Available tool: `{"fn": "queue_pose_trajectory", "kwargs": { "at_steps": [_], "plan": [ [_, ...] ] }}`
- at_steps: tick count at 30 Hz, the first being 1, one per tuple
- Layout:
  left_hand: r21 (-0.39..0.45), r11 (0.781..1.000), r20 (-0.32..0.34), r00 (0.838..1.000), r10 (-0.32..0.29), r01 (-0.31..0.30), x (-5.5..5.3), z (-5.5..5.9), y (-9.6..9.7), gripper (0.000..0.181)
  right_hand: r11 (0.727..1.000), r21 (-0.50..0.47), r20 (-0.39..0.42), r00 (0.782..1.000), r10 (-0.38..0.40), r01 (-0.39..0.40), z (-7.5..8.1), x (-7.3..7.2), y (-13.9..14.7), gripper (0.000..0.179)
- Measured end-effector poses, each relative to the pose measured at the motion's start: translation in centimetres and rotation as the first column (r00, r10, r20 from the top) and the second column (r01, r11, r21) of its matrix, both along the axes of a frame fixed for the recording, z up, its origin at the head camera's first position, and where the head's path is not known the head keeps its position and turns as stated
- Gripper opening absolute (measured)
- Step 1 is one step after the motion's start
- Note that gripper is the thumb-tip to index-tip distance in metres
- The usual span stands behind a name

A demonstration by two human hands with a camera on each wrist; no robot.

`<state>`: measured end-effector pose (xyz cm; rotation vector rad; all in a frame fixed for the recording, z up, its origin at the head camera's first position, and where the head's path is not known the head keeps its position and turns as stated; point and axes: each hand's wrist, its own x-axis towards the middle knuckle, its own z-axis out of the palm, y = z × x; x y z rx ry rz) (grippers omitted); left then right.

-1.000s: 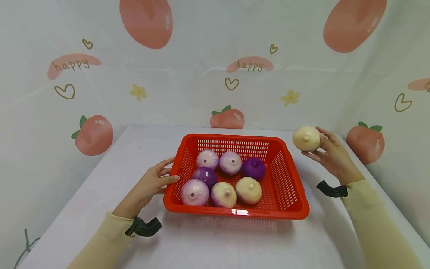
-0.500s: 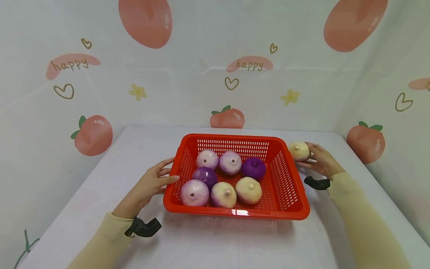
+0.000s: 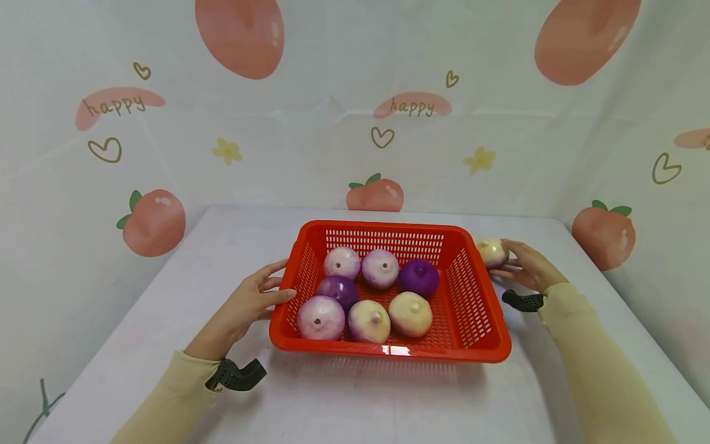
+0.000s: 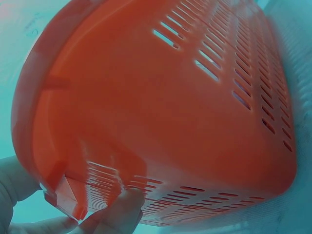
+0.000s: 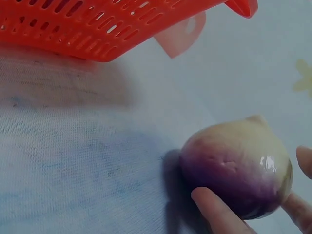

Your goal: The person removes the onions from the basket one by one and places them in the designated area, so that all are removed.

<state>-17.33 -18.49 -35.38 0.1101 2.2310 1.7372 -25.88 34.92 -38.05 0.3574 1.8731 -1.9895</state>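
Observation:
My left hand grips the left rim of a red plastic basket, thumb over the rim and fingers outside. In the left wrist view, fingertips lie at the slotted wall of the basket. At the basket's right side, a cream onion with a purple underside rests on the white tabletop. My right hand is beside it with loosely spread fingers, one fingertip right at its purple side. Inside the basket lie several onions, among them a dark purple one and a cream one.
The white tabletop extends around the basket. A white cloth backdrop printed with peaches, hearts and flowers stands behind and at both sides. A thin green cord shows at the lower left. Each wrist carries a black strap mount.
My right hand has brought the cream onion down and leftward onto the tabletop beside the basket, and its fingers have loosened. My left hand and the basket have stayed put.

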Motion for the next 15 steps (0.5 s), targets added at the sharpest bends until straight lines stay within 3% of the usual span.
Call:
{"fn": "queue_pose_trajectory", "kwargs": {
  "at_steps": [7, 15],
  "plan": [
    [0.003, 1.0, 0.006, 1.0, -0.003, 0.003, -0.07, -0.04, -0.08, 0.072, 0.998, 0.033, -0.026, 0.998, 0.054, -0.053, -0.05, 0.23, 0.41, 0.088],
    [-0.008, 1.0, 0.004, 1.0, 0.005, -0.005, -0.1, -0.02, -0.01, 0.072, 0.96, 0.254, -0.114, 0.982, 0.152, -0.119, -0.82, 0.5, 1.02, 0.088]
  ]
}}
